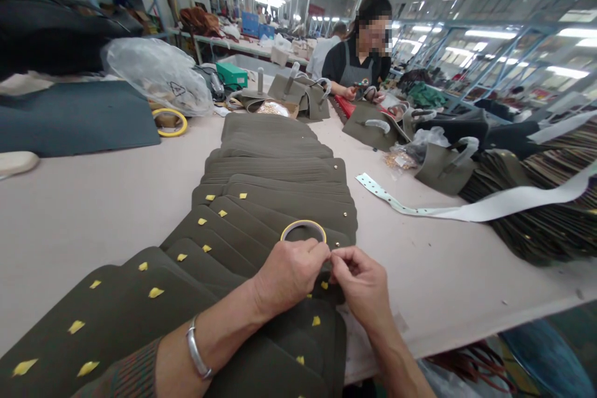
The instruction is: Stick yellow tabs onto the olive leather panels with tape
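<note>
My left hand [290, 275], with a silver bangle at the wrist, is closed on a thin roll of yellow tape [304, 222], whose ring stands up behind the knuckles. The fingertips of my right hand [362, 280] are pinched together and meet the left fingers; whatever lies between them is too small to make out. Both hands are over a fanned stack of dark olive panels [280, 165] with rounded corners. Small pieces of yellow tape [155, 292] are stuck on the nearer panels. Tiny metal studs [345, 214] show along the right edge.
Another yellow tape roll [173, 123] and a clear plastic bag [158, 71] are at the left. A white strip [485, 208] reaches from the right toward a pile of dark panels [536, 217]. Partly made olive bags [373, 127] stand farther back, where a co-worker [357, 62] handles something red.
</note>
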`<state>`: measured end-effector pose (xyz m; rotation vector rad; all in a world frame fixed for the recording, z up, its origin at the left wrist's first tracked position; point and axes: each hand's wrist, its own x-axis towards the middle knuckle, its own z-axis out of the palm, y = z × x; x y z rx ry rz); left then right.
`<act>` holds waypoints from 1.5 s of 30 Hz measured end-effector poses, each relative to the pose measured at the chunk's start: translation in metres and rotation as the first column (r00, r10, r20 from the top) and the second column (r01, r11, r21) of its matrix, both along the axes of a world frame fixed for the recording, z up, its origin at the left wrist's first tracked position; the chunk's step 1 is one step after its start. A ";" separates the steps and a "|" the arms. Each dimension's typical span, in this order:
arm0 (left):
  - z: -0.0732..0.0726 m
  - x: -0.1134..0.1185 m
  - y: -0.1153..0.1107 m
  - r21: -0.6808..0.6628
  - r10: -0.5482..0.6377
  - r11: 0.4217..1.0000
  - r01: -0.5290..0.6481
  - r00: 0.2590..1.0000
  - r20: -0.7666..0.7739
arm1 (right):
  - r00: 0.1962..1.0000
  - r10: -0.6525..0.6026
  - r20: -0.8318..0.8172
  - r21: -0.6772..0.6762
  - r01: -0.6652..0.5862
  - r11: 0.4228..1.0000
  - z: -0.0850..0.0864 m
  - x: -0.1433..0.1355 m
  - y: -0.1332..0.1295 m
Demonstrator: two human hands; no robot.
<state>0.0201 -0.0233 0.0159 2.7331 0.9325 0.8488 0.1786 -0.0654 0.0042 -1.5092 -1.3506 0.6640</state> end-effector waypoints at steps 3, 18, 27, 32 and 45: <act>-0.003 0.002 -0.003 0.023 0.007 1.000 -0.007 1.000 0.006 | 0.968 -0.103 -0.227 -0.171 0.065 0.983 -0.007 0.014 0.008; -0.001 0.006 0.007 -0.159 0.033 0.983 -0.096 0.933 -0.359 | 0.949 0.046 0.313 -0.116 -0.010 0.993 -0.016 0.031 0.026; -0.002 0.004 0.007 -0.151 0.049 0.983 -0.107 0.938 -0.344 | 0.827 -0.049 0.560 0.007 0.054 0.999 -0.020 0.031 0.023; -0.003 0.004 0.007 -0.141 0.063 0.983 -0.118 0.937 -0.344 | 0.849 0.008 0.528 0.020 -0.022 1.000 -0.023 0.037 0.012; 0.000 0.000 0.006 -0.058 0.051 0.996 -0.065 0.975 -0.218 | 0.796 0.046 0.604 -0.074 -0.002 0.997 -0.010 0.024 0.027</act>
